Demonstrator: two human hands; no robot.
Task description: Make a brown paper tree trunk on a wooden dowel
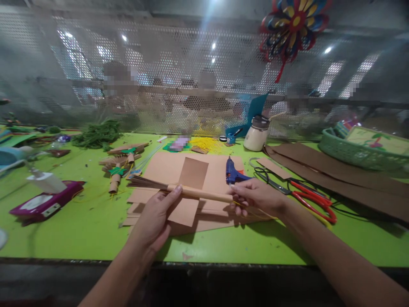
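A rolled brown paper tube (204, 194) with a fringed, fan-like end (147, 183) lies nearly level above the table. My left hand (159, 213) is closed around its left part, thumb on top beside the fringe. At the plain right end, my right hand (247, 196) has its fingers curled together on a thin yellow string (237, 203); whether they also touch the tube is unclear. Just behind that hand sits a blue glue gun (234, 172). Beneath the tube lie stacked brown paper sheets (159, 164) and a darker paper square (194, 172).
Red-handled scissors (311, 200) lie right, near dark brown paper (303, 164) and a green basket (335, 147). A white jar (256, 134) stands behind. Leftward are a purple power strip (47, 204), finished paper pieces (116, 172) and green strands (97, 135). A perforated metal screen (166, 64) borders the back.
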